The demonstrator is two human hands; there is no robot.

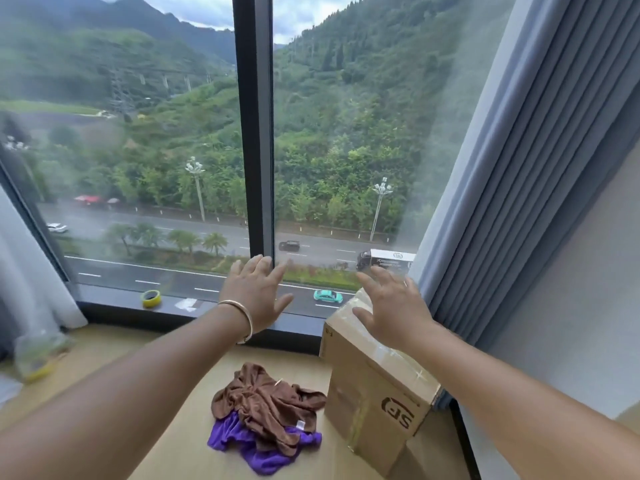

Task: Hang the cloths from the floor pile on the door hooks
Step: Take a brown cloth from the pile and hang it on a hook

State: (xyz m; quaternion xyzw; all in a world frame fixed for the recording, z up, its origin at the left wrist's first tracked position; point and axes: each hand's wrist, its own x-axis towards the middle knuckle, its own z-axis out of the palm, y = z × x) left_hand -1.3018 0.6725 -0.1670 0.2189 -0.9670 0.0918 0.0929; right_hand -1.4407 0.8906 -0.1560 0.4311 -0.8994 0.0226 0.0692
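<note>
I see the cloths dumped in a loose heap on the wooden floor, the brown cloth (266, 403) crumpled over the purple cloth (256, 445), just beside the cardboard box (374, 393) and short of the floor's edge under the window sill (207, 315); I judge nothing has been hung, and no door hooks show. My left hand (258, 294) and right hand (391, 306) are stretched forward above the heap, fingers spread and relaxed, holding nothing.
</note>
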